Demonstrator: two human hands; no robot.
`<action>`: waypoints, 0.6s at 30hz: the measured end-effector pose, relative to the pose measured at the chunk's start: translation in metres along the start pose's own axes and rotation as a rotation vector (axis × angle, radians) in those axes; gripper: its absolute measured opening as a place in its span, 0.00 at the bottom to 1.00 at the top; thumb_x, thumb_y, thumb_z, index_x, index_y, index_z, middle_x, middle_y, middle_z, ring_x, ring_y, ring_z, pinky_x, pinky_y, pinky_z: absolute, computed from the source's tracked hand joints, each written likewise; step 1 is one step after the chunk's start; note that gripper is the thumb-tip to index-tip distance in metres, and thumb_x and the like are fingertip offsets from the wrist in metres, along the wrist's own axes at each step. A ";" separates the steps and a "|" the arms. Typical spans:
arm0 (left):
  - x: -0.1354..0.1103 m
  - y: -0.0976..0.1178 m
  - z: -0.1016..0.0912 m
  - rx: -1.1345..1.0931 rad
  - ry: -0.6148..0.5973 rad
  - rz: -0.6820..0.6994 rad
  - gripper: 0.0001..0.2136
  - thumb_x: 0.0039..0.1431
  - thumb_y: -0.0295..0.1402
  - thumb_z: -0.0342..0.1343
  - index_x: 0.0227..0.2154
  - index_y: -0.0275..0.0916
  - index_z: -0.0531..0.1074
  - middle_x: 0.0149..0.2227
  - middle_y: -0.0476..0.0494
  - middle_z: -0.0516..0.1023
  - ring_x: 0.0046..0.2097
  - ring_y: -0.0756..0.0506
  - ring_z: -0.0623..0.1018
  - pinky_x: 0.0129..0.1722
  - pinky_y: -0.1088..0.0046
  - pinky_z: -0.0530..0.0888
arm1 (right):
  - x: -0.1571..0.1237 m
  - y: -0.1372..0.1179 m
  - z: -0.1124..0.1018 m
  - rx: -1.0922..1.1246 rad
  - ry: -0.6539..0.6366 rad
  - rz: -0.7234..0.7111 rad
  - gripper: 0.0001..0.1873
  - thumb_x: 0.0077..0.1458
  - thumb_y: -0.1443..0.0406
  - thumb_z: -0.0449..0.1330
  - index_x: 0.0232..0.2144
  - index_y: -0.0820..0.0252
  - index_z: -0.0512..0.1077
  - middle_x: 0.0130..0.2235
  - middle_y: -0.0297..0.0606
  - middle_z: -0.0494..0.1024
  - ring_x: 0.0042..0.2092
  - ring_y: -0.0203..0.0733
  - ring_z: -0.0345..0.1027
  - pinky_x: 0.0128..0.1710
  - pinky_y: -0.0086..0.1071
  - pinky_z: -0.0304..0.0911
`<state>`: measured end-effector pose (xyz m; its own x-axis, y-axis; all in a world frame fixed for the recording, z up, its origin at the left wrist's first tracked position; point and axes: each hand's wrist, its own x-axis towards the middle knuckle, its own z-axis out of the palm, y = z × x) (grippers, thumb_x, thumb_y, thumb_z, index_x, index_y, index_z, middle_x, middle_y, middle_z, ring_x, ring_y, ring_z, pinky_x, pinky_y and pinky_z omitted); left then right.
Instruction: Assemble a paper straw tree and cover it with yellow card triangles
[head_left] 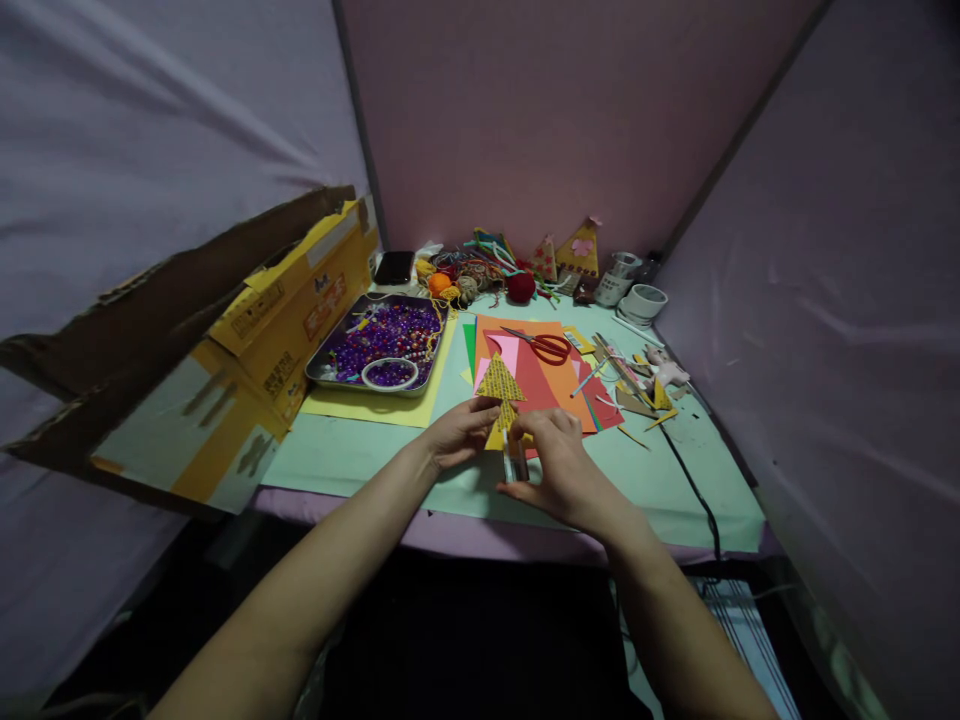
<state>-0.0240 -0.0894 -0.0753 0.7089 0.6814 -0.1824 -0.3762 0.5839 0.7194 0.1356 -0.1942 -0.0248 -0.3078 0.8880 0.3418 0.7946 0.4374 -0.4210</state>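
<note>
My left hand (pixel 466 432) pinches the left edge of a yellow tree-shaped cutout (pixel 501 382) covered with dark print, held upright above the table's front part. My right hand (pixel 559 462) is closed on a small clear, pale-edged rectangular object (pixel 515 462), whose kind I cannot make out. It is at the lower part of the cutout, and my right fingers hide some of that part. Behind the hands, red-handled scissors (pixel 546 346) lie on a stack of coloured paper (pixel 574 385) in orange, red, pink and green.
On the left stand a metal tray (pixel 319 368) of purple beads and a yellow cardboard box (pixel 281 340). Yarn balls (pixel 520 288), decorated triangles (pixel 579 252) and white tape rolls (pixel 643 302) line the back. Paper scraps (pixel 622 385) and a black cable (pixel 688 480) lie right.
</note>
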 end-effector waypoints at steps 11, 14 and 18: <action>-0.001 0.001 0.002 -0.028 0.011 -0.010 0.17 0.42 0.30 0.70 0.38 0.32 0.76 0.35 0.44 0.80 0.34 0.49 0.78 0.38 0.74 0.73 | 0.002 0.001 0.002 0.001 -0.015 -0.030 0.28 0.43 0.63 0.72 0.43 0.55 0.61 0.42 0.38 0.72 0.45 0.48 0.62 0.47 0.42 0.55; 0.000 0.000 0.001 -0.036 0.007 -0.018 0.18 0.42 0.30 0.71 0.38 0.32 0.76 0.34 0.43 0.80 0.34 0.48 0.79 0.36 0.74 0.74 | 0.000 0.002 0.002 0.005 0.027 -0.033 0.31 0.42 0.63 0.72 0.45 0.55 0.60 0.44 0.40 0.71 0.46 0.49 0.61 0.46 0.42 0.56; 0.000 0.000 0.000 -0.038 -0.008 -0.019 0.17 0.43 0.30 0.70 0.38 0.33 0.76 0.34 0.43 0.80 0.34 0.48 0.79 0.36 0.74 0.74 | -0.001 0.004 0.003 0.028 0.060 -0.062 0.33 0.43 0.62 0.72 0.48 0.54 0.59 0.49 0.43 0.70 0.49 0.51 0.61 0.48 0.43 0.56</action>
<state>-0.0239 -0.0889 -0.0751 0.7211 0.6661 -0.1904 -0.3844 0.6134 0.6900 0.1378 -0.1934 -0.0290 -0.3238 0.8493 0.4170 0.7598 0.4960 -0.4204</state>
